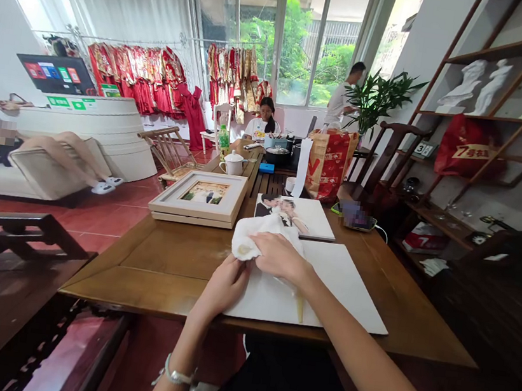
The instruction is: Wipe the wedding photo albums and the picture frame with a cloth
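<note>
My right hand (pixel 283 259) is closed on a bunched white cloth (pixel 266 229), above a flat white panel (pixel 349 287) near the table's front edge. Just below the cloth, my left hand (pixel 229 284) has its fingers curled in at the panel's left side; what they hold, if anything, is hidden. A narrow tan strip (pixel 299 306) shows on the panel under my right wrist. Behind the cloth lies a couple's photo print (pixel 313 220), partly covered. To the left, a pale wooden picture frame (pixel 200 197) rests on another one.
The wooden table (pixel 155 271) also bears a white lidded cup (pixel 232 163), a red and tan paper bag (pixel 330 163) and a phone (pixel 357 216) with a cable. Two people are at the far end; one person lies on a sofa (pixel 54 159) at left. Shelves (pixel 487 116) stand right.
</note>
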A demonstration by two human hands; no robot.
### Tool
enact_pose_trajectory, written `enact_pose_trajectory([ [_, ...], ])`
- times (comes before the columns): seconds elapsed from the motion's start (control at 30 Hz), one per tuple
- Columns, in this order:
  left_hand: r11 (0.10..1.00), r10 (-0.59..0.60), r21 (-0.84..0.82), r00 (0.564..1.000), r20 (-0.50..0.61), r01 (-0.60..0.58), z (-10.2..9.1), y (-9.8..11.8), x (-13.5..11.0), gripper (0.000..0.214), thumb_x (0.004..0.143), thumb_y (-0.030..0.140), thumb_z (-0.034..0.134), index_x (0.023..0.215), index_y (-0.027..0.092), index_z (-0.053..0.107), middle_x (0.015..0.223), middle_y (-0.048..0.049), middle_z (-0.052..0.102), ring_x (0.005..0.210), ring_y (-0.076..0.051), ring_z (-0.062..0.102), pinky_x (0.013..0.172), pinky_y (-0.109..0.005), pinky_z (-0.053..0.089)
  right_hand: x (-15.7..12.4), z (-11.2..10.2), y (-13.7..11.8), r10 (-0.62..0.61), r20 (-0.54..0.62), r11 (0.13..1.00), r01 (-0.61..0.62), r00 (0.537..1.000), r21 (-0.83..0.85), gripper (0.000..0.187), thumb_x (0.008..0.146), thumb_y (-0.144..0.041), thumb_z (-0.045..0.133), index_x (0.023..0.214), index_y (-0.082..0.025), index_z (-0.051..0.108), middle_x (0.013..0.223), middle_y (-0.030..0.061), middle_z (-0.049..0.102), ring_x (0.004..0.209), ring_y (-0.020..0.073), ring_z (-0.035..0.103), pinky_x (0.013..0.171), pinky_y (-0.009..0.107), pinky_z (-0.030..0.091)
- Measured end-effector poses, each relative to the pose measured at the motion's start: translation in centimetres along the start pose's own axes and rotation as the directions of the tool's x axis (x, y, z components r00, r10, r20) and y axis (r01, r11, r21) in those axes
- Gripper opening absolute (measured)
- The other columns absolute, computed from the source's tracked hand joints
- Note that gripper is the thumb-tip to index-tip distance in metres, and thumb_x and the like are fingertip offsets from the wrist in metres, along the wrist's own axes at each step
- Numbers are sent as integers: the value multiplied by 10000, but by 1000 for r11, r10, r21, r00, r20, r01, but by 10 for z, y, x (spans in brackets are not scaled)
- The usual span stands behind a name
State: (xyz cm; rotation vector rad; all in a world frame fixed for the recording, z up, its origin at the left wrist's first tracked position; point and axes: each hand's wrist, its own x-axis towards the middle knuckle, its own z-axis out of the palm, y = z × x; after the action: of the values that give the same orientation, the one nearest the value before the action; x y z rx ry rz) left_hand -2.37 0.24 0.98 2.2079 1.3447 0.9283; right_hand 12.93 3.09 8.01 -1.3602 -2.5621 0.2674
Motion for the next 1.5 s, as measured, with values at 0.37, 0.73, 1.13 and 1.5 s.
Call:
enact_pose_trajectory([
  [0.37, 998, -58, -11, 998, 30, 58, 1, -3, -2, 411, 881, 242, 401, 1267, 159, 514, 1417, -94, 444, 1342, -206, 366, 1130, -400, 287, -115, -13, 94, 259, -140, 960, -271, 956, -72, 715, 626, -82, 416, 1335, -152, 471, 1410, 89, 443, 1325, 270, 333, 1083, 442, 257],
  [0.73, 999, -49, -11, 999, 3, 49, 3, -4, -1, 392, 875, 246, 419, 1245, 182, 533, 1410, -86, 456, 1328, -216, 389, 1119, -417, 302, -145, 2, 102, 96, -73, 995, -94, 993, 25, 895, 519, -43, 395, 1383, -275, 398, 1476, -21, 333, 1369, 193, 246, 1121, 479, 151],
  [1.13, 999, -49, 22, 998, 41, 48, 1, -2, 0, 403, 887, 253, 384, 1258, 161, 512, 1420, -99, 438, 1342, -212, 365, 1126, -411, 288, -209, -8, 85, 104, 50, 985, -110, 993, 131, 600, 823, -371, 564, 1392, -283, 393, 1507, 43, 270, 1380, 248, 209, 1110, 437, 220],
  [1.5, 998, -57, 28, 997, 44, 56, 3, -5, 0, 403, 888, 246, 384, 1260, 142, 502, 1427, -102, 427, 1345, -203, 359, 1134, -399, 276, -130, -3, 144, 192, -116, 981, -186, 975, 60, 831, 587, -37, 389, 1398, -215, 368, 1475, 45, 342, 1379, 211, 214, 1123, 531, 28],
])
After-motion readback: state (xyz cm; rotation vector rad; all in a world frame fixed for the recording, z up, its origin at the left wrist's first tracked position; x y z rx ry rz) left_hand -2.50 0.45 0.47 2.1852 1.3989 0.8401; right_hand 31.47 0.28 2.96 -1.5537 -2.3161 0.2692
